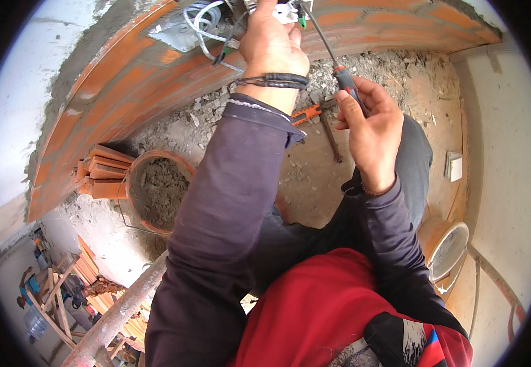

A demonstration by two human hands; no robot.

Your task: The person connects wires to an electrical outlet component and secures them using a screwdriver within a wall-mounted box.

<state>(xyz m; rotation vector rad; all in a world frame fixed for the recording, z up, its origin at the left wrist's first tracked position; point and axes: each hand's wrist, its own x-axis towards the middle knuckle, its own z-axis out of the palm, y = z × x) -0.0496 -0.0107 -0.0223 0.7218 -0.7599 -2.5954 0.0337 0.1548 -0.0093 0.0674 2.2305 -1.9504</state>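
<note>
My left hand point(272, 46) is raised to the brick wall at the top edge, its fingers closed around a white electrical fitting point(285, 13). The frame's edge cuts off part of the fitting and the fingertips. A screwdriver point(346, 82) with a dark and red handle is gripped in my right hand point(372, 134). Its long shaft slants up to the fitting; whether the tip touches a screw cannot be made out. A small green piece point(302, 22) shows beside the shaft. Loops of grey-white cable point(199, 25) hang from the wall left of my left hand.
Below the wall lie rubble point(183, 125), an orange-handled tool point(305, 114) and a hammer-like tool point(331, 137). At left stand a bucket of mortar point(132, 189) and stacked hollow bricks point(107, 172). Another bucket point(427, 238) is at right, near a white plate point(454, 166). A pole point(118, 312) crosses lower left.
</note>
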